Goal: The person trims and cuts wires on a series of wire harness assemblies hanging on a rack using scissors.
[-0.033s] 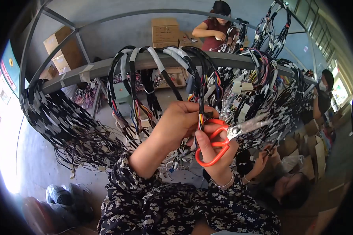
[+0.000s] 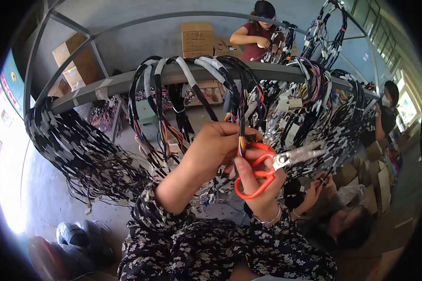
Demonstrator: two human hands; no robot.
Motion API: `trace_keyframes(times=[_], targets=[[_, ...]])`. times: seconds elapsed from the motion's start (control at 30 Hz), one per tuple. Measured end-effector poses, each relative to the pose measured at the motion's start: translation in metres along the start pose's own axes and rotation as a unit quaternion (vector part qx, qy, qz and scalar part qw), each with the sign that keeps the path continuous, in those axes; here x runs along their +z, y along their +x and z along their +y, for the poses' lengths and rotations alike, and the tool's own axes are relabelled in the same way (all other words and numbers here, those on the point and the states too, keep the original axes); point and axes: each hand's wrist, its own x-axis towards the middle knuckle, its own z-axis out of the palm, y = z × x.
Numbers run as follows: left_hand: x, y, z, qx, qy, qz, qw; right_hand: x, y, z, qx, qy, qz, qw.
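A wire harness [image 2: 242, 110], wrapped in black tape with yellow, red and white wires showing below, hangs from the metal bar in front of me. My left hand [image 2: 216, 145] closes its fingers round it from the left, above the loose wires. Just below, my right hand [image 2: 262, 185] pinches the same wires between thumb and fingers. Red-handled scissors [image 2: 280, 160] hang on my right hand's fingers, their metal blades pointing right, away from the harness. The wire ends behind my fingers are hidden.
Many harnesses [image 2: 79, 140] hang thickly along the grey bar [image 2: 122, 85], left and right. A person in a dark cap [image 2: 265, 35] works behind the frame. Another person's hand [image 2: 312, 192] is close on my right. Cardboard boxes [image 2: 197, 38] stand against the wall.
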Motion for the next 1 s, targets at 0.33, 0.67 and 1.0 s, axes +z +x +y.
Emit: trace_keyframes(times=[0.33, 0.67, 1.0], targets=[[0.027, -0.032, -0.045, 0.243, -0.019, 0.099, 0.965, -0.030, 0.026, -0.018, -0.128, -0.212, 0.005, 0.969], [0.020, -0.040, -0.049, 0.274, -0.001, 0.088, 0.958, -0.010, 0.042, -0.020, -0.083, -0.134, -0.021, 0.987], [0.008, -0.044, -0.038, 0.253, 0.042, 0.064, 0.964, -0.019, 0.071, -0.028, -0.047, -0.119, -0.164, 0.978]])
